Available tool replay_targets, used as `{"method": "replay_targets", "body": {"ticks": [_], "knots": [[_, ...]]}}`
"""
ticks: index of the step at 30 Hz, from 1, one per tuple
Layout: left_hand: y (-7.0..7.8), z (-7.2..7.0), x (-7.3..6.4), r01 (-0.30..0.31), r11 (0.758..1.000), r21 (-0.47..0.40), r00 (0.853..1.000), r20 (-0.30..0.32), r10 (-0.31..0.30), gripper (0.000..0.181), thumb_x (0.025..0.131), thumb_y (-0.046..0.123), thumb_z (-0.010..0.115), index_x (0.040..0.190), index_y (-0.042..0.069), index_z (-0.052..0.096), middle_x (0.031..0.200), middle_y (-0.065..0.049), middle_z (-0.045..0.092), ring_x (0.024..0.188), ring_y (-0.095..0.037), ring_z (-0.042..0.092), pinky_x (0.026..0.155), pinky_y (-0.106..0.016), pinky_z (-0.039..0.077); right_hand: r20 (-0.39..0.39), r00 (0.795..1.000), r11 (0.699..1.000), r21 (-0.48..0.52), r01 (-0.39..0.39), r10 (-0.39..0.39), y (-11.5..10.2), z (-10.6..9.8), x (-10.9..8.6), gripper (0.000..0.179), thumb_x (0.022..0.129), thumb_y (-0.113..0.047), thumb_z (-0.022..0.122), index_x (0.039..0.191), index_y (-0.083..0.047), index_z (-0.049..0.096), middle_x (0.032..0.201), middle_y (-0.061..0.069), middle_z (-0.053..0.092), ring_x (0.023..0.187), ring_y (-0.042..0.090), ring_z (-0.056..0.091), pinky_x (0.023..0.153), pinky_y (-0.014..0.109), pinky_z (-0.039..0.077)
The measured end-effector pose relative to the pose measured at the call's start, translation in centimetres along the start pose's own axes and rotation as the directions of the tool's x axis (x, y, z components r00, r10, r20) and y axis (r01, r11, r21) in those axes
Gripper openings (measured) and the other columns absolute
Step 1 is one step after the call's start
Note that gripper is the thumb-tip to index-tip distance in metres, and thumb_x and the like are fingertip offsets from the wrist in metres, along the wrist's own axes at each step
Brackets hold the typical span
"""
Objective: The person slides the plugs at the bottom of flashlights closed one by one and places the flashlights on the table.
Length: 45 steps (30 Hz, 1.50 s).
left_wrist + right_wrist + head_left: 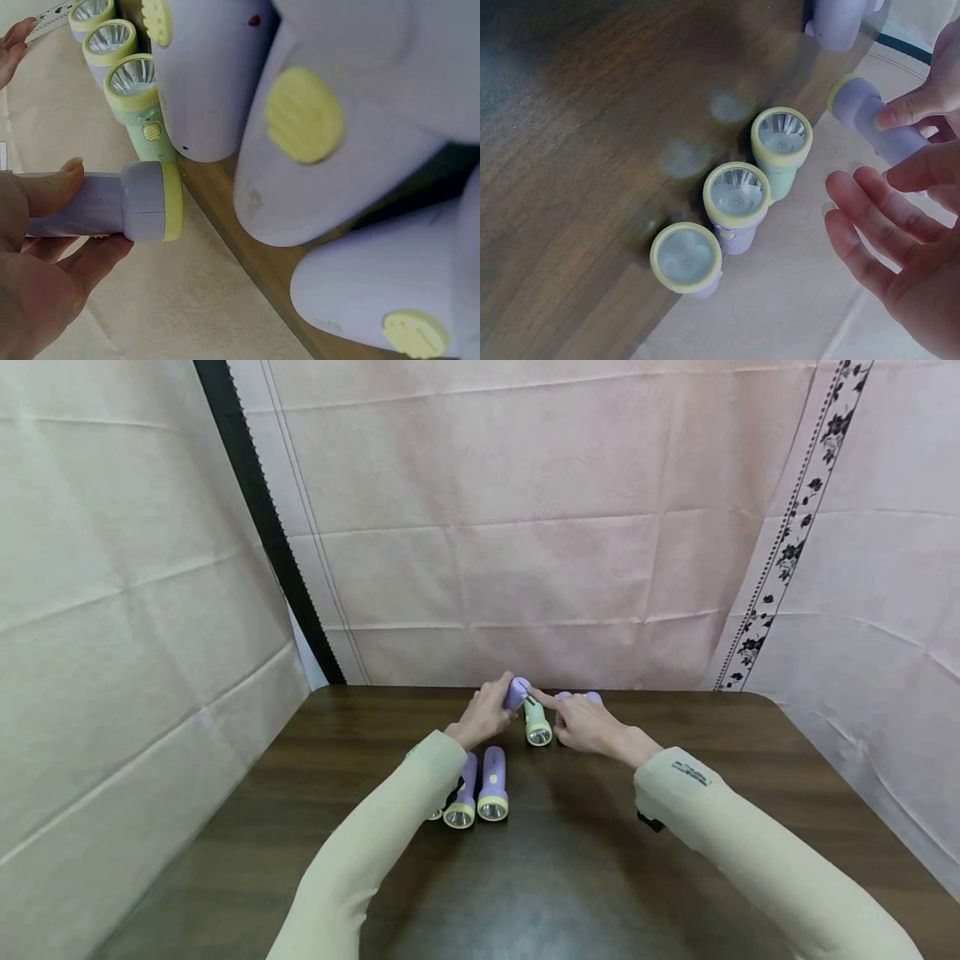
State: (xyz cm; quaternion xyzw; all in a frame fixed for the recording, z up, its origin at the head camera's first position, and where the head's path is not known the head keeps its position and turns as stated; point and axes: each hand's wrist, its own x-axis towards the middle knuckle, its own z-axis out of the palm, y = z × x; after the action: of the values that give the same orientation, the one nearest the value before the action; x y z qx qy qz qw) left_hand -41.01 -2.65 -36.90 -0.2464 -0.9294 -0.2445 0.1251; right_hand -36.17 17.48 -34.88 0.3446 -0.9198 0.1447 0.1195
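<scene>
My left hand [483, 717] grips a purple flashlight [82, 202] around its body, raised above the far edge of the table. In the left wrist view the thumb lies along one side and fingers curl under it; the yellow-rimmed head points away from the palm. My right hand [588, 724] is held at the tail end, its index finger stretched toward it; whether it touches is unclear. Other right fingers are loosely bent in the right wrist view. Just below stands a green flashlight [781, 180] beside two purple flashlights [736, 238], lenses facing me.
Nearer on the left, several purple flashlights [492, 777] lie side by side, partly behind my left forearm. The dark wooden table [525, 877] ends at a hanging pale cloth [487, 568], with more cloth on both sides.
</scene>
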Motion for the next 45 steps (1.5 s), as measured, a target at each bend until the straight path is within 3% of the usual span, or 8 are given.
{"method": "replay_targets", "body": {"ticks": [11, 23, 32, 39, 45], "knots": [[0.2, -0.9, 0.0, -0.026, 1.000, 0.011, 0.998, -0.049, 0.027, 0.042, 0.080, -0.001, 0.071, 0.115, 0.010, 0.049, 0.105, -0.015, 0.067, 0.091, -0.029, 0.066, 0.078, -0.042, 0.053, 0.028, 1.000, 1.000, 0.003, -0.007, 0.007, -0.6, -0.7, 0.4, 0.073, 0.081, 0.005, 0.052, 0.150, -0.012, 0.034, 0.050, -0.008, 0.037, 0.044, 0.005, 0.025, 0.043, 0.020, 0.021], [0.8, -1.3, -0.3, -0.021, 0.999, 0.036, 0.998, -0.054, 0.023, 0.041, 0.078, -0.002, 0.072, 0.111, 0.009, 0.051, 0.101, -0.014, 0.068, 0.087, -0.030, 0.066, 0.075, -0.041, 0.053, 0.036, 0.999, 1.000, -0.017, -0.015, 0.016, -1.0, -0.7, 0.5, 0.074, 0.082, 0.003, 0.052, 0.151, -0.014, 0.032, 0.052, -0.008, 0.040, 0.045, 0.005, 0.027, 0.045, 0.020, 0.023], [1.4, -1.1, -0.8, -0.003, 1.000, 0.028, 1.000, -0.021, 0.004, 0.038, 0.082, 0.000, 0.068, 0.113, 0.009, 0.049, 0.099, -0.014, 0.067, 0.083, -0.028, 0.065, 0.071, -0.038, 0.053, 0.035, 0.999, 1.000, 0.002, -0.023, 0.023, -1.6, -0.8, 0.5, 0.074, 0.084, 0.001, 0.055, 0.152, -0.013, 0.030, 0.052, -0.008, 0.039, 0.046, 0.006, 0.030, 0.046, 0.021, 0.024], [1.8, -2.1, -1.0, 0.074, 0.986, 0.147, 0.997, 0.002, -0.075, 0.044, 0.077, 0.010, 0.077, 0.112, 0.013, 0.051, 0.098, -0.012, 0.068, 0.083, -0.029, 0.067, 0.068, -0.040, 0.052, 0.062, 0.998, 1.000, 0.013, -0.018, 0.017, -2.0, -1.1, 0.5, 0.075, 0.084, 0.000, 0.056, 0.152, -0.011, 0.027, 0.056, -0.005, 0.048, 0.049, 0.007, 0.036, 0.048, 0.022, 0.029], [2.9, -3.4, -0.6, 0.166, 0.971, 0.170, 0.982, 0.063, -0.179, 0.057, 0.076, 0.019, 0.080, 0.117, 0.011, 0.042, 0.092, -0.012, 0.066, 0.078, -0.028, 0.065, 0.062, -0.037, 0.050, 0.043, 0.994, 0.994, 0.047, -0.098, 0.096, -2.0, -2.3, 0.7, 0.081, 0.085, -0.004, 0.057, 0.155, -0.009, 0.015, 0.066, -0.002, 0.061, 0.054, 0.008, 0.049, 0.053, 0.026, 0.041]]}}
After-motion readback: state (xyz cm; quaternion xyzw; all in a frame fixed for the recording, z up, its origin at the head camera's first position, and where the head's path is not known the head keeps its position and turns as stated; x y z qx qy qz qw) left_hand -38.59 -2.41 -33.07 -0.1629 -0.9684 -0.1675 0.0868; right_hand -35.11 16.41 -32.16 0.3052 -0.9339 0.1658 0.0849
